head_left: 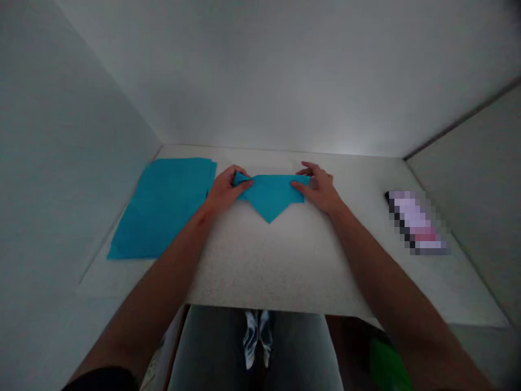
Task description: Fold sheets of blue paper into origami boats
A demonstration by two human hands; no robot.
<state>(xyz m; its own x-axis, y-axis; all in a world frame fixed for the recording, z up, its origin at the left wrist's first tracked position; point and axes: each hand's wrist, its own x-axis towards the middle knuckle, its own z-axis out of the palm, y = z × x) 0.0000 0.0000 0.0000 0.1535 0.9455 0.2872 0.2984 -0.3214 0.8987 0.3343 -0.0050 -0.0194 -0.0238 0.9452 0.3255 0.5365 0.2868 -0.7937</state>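
A folded sheet of blue paper lies on the pale tabletop, with a pointed flap toward me and a straight edge at the back. My left hand pinches its left end, thumb on top and a small corner raised between the fingers. At the other end, my right hand has its thumb on the paper and its index finger behind the edge. The remaining right fingers are partly hidden. Left of my left hand lies a stack of blue sheets, unfolded and flat.
A phone, blurred out in part, rests at the right side of the tabletop. Pale walls stand behind and on both sides. Below the front edge are a grey seat-like surface and something green at the right.
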